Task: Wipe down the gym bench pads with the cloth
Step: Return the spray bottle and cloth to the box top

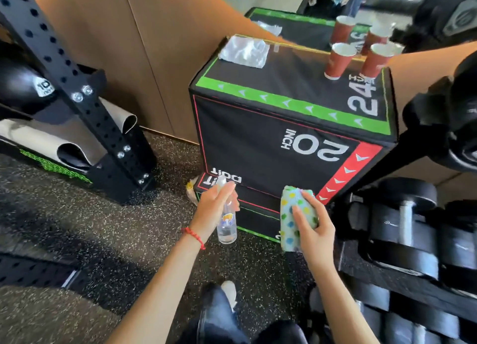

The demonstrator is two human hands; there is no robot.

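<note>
My left hand grips a clear spray bottle upright, with fingers over its top. A folded white cloth with coloured dots is held by my right hand, fingers curled round it. Both hands hover in front of the lower side of a black padded plyo box marked 20 INCH and 24. The cloth is close to the box's red-striped corner; whether it touches the box I cannot tell. No gym bench pad shows in this view.
On the box top lie a crumpled white cloth and two red paper cups, doubled in a mirror behind. A black rack upright stands left. A dumbbell rack fills the right. Speckled rubber floor lies below.
</note>
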